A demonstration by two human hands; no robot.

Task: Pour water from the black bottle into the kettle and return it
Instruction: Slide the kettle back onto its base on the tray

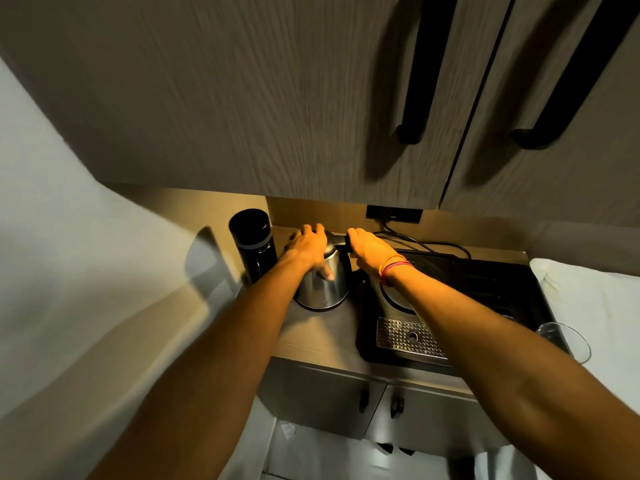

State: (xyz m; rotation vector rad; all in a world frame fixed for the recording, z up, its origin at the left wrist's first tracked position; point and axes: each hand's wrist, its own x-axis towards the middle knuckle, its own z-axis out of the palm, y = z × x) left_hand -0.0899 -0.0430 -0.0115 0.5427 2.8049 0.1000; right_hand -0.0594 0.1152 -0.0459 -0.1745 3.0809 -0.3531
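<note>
The steel kettle (325, 285) stands on the wooden counter (322, 336), left of the black tray. My left hand (306, 245) lies over the kettle's top and left shoulder, thumb down its side. My right hand (369, 249) is closed around the kettle's black handle (343, 241) at the back right. The black bottle (254, 244) stands upright with its cap on in the back left corner, just left of my left hand and untouched. The kettle's lid is hidden under my hands.
A black tray (485, 282) with a round kettle base (398, 301) and a perforated steel drip grate (405, 336) fills the counter's right. A cable (426, 242) runs to a wall socket (394, 213). A glass (564, 337) stands at the tray's right edge. Overhead cabinets hang low.
</note>
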